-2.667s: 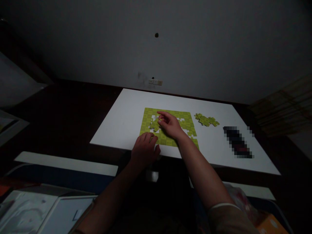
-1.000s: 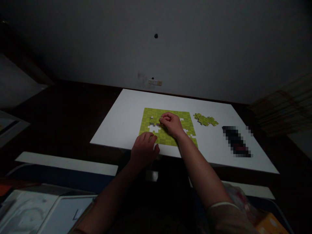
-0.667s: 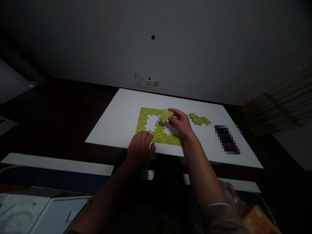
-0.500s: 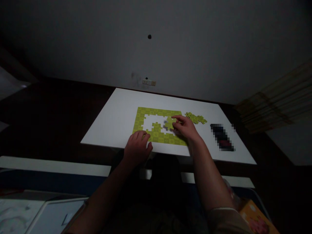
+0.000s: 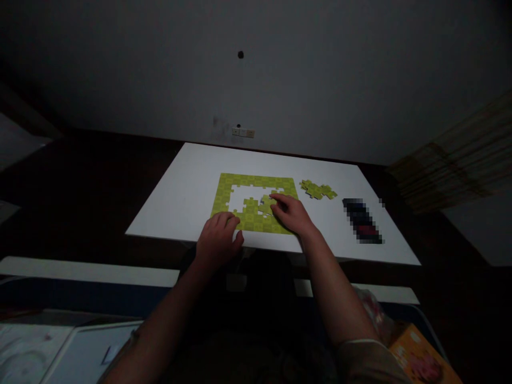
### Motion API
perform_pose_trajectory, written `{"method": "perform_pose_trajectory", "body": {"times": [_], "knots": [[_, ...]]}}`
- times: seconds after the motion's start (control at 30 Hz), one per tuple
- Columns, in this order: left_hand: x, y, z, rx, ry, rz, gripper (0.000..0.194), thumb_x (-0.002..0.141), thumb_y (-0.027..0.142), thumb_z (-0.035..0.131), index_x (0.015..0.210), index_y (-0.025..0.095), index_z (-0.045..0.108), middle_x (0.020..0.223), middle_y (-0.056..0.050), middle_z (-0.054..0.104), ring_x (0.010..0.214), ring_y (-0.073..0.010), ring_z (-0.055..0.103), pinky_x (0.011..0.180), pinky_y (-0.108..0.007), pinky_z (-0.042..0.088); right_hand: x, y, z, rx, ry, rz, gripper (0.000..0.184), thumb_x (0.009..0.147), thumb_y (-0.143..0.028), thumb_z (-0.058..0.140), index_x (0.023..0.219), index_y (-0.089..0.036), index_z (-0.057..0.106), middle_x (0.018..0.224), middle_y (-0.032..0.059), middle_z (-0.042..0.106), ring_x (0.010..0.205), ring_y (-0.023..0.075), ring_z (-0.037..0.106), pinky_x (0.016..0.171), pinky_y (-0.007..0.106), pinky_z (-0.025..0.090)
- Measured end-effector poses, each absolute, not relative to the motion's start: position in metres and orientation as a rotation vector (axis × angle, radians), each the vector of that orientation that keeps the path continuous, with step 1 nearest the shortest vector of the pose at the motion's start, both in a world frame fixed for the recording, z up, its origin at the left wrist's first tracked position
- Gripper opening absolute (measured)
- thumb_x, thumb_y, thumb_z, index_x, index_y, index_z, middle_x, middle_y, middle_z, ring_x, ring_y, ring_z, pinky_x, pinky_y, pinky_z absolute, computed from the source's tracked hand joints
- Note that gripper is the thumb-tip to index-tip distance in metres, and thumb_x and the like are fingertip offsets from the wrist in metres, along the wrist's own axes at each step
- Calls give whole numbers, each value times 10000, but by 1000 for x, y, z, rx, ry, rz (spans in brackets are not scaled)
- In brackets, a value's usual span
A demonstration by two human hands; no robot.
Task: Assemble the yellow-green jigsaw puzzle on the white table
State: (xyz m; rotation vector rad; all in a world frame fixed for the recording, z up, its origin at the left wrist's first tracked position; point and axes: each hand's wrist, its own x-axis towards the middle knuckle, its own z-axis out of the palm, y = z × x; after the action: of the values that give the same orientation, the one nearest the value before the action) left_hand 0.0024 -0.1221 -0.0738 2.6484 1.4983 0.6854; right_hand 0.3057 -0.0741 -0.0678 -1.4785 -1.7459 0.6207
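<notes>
A green jigsaw puzzle (image 5: 230, 191) lies on a white table (image 5: 188, 186), with a white gap in its middle. My right hand (image 5: 291, 214) rests over the puzzle's right part. Its fingertips pinch a green piece cluster (image 5: 265, 205) at the edge of the gap. My left hand (image 5: 217, 243) sits at the table's front edge with its fingers curled together. Its knuckles touch the puzzle's near left corner, and nothing shows in it. A small heap of loose green pieces (image 5: 318, 189) lies to the right of the puzzle.
A dark blurred-out object (image 5: 362, 220) lies on the table's right side. A wall with a socket plate (image 5: 243, 132) stands behind the table. Pale boards (image 5: 92, 269) and an orange box (image 5: 424, 357) lie below, near my arms. The room is dim.
My right hand lifted a cluster of pieces out of the puzzle's middle, carried it right, then brought it down at the gap's right edge. The gap grew. My left hand stayed put.
</notes>
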Motion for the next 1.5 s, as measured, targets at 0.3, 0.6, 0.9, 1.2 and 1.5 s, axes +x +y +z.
{"method": "perform_pose_trajectory", "body": {"times": [0.3,0.6,0.9,1.2,1.5], "knots": [[2,-122,-73,2682,1509,671,219,1012,241,706,1231,238,694,1295,-136,742,1209,-352,662,1000,-510,559,305,-74,-69,-1461,-1872,552,408,1016,-365,671,1370,-281,855,1111,127,833,1040,334,722,1003,523,568],[2,-122,-74,2674,1504,687,223,1012,247,698,1235,250,700,1294,-130,740,1205,-342,654,994,-496,546,300,-70,-77,-1499,-2131,320,453,1096,-274,555,1462,-298,821,1125,151,789,1085,362,669,1029,549,534],[2,-122,-72,2670,1506,684,221,1021,249,691,1240,230,701,1296,-139,744,1195,-354,660,994,-511,549,297,-74,-73,-1535,-2210,243,439,1122,-437,670,1486,-239,814,1125,174,722,1103,370,648,1003,534,531],[3,-122,-72,2648,1507,681,222,1014,248,693,1234,234,716,1300,-140,754,1198,-354,669,1009,-515,554,300,-74,-73,-1472,-2023,287,356,1154,-400,568,1323,-271,854,1145,155,765,1147,361,686,1060,532,531],[1,-122,-71,2621,1501,689,235,1013,264,692,1243,226,724,1306,-135,749,1227,-347,676,1028,-505,565,327,-72,-76,-1549,-1304,254,303,1049,-406,521,1089,-292,799,1155,136,811,1159,359,732,1102,559,532]]}}
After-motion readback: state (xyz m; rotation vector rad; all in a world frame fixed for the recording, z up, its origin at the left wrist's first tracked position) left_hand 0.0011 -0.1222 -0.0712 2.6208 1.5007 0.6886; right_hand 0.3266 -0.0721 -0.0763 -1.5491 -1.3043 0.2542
